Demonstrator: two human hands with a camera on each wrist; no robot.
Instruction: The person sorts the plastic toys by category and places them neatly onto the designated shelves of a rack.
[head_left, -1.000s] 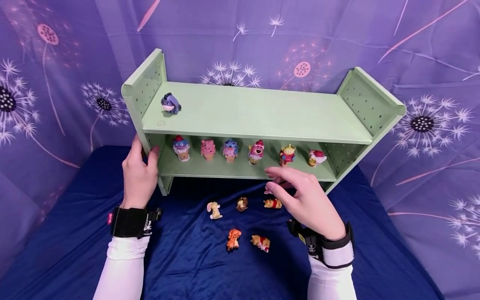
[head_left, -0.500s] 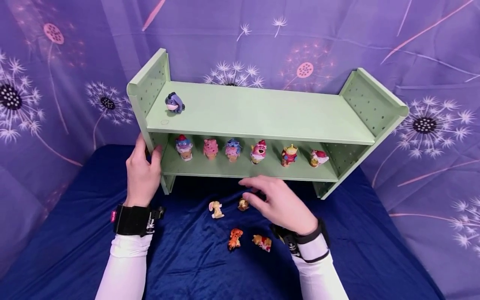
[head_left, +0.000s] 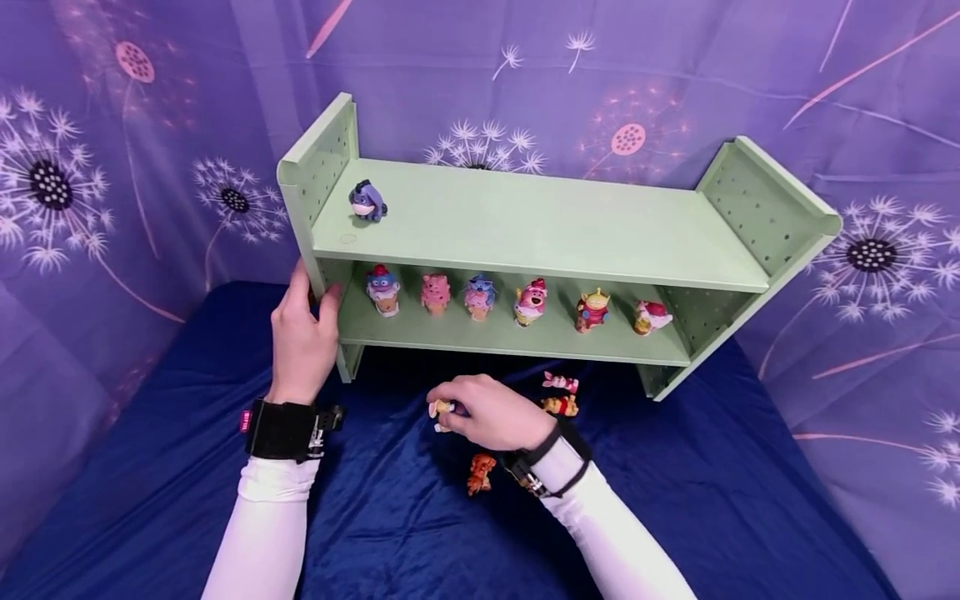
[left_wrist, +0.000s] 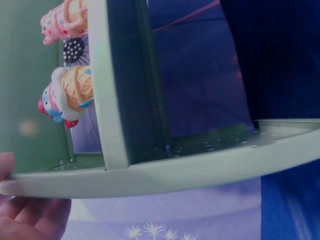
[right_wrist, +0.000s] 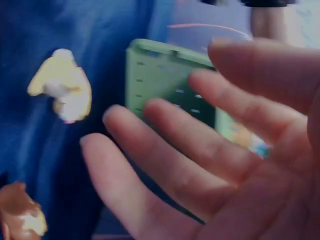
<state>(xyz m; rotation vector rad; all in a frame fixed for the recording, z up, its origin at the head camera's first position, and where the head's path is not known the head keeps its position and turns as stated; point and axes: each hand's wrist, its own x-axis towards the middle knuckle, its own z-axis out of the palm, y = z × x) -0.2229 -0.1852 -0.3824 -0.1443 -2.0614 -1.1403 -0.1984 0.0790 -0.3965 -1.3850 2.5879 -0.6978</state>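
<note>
My right hand, fingers loose; toy rabbit just below its fingertips, axis unclear; my left hand grips the shelf

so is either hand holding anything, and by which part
The left hand grips the green shelf by its left side panel; the right hand holds nothing.

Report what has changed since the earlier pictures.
The right hand has swept to the person's left and now reaches over the pale yellow rabbit figurine; it has visibly grasped nothing. Unchanged: the left hand grips the left end of the pale green two-tier shelf; the purple donkey figurine sits on top.
</note>
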